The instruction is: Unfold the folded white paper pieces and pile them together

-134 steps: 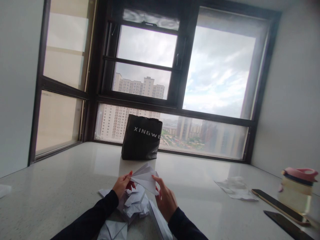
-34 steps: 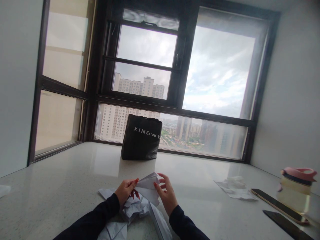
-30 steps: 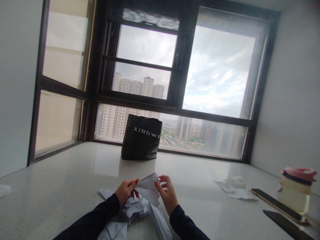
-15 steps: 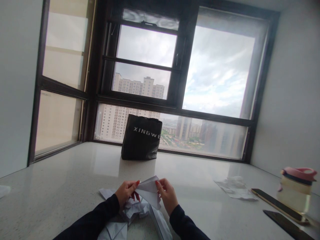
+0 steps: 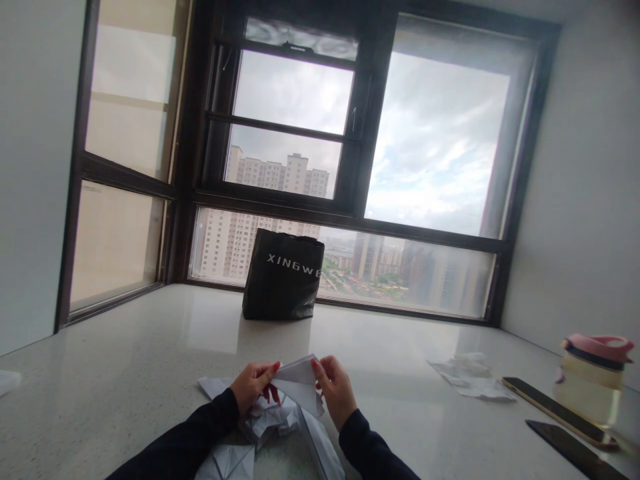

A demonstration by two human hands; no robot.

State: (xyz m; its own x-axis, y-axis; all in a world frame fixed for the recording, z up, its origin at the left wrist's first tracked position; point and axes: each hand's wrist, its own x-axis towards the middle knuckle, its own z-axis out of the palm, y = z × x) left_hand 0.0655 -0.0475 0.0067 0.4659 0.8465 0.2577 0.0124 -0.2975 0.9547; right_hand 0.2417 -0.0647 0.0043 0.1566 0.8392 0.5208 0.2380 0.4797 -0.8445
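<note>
Between my two hands is a folded sheet of white paper (image 5: 299, 381), held up off the counter. My left hand (image 5: 254, 385) pinches its left end between thumb and fingers. At the right end, my right hand (image 5: 335, 390) is closed on the paper with the thumb on the near face. Below and behind the hands lie several creased and folded white papers (image 5: 273, 421), partly covered by the hands and sleeves. One long folded strip (image 5: 321, 443) slants toward me, and a creased square piece (image 5: 227, 461) lies at the bottom edge.
A black bag (image 5: 283, 277) stands against the window on the speckled counter (image 5: 125, 373). To the right are a crumpled tissue (image 5: 470, 375), a phone (image 5: 555, 408), a dark flat object (image 5: 575, 447) and a pink-lidded bottle (image 5: 590, 383). A white scrap (image 5: 9, 381) lies far left.
The held paper's top edge has dipped very slightly. Both hands keep nearly the same place and grip; everything else is still.
</note>
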